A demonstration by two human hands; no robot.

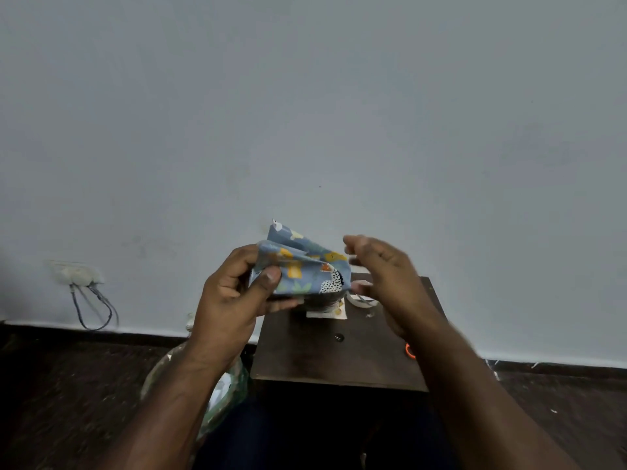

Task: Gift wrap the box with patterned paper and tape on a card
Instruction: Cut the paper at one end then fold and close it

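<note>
Held up above the small dark table (298, 354), the box (302, 271) in its blue patterned paper looks light and stiff at the edges, though the loose flap standing at its top would crease or tear if pulled. Gripping the firm corners seems wisest. The left hand (234, 293) clasps its near end, thumb pressed on the paper, fingers curled beneath. The right hand (383, 269) hovers beside it, blurred, fingers loosely spread and holding nothing. No brand or writing can be read.

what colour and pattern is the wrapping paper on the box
Blue-grey wrapping paper printed with yellow, orange, green and black-and-white spotted shapes, seen in the head view.
</note>
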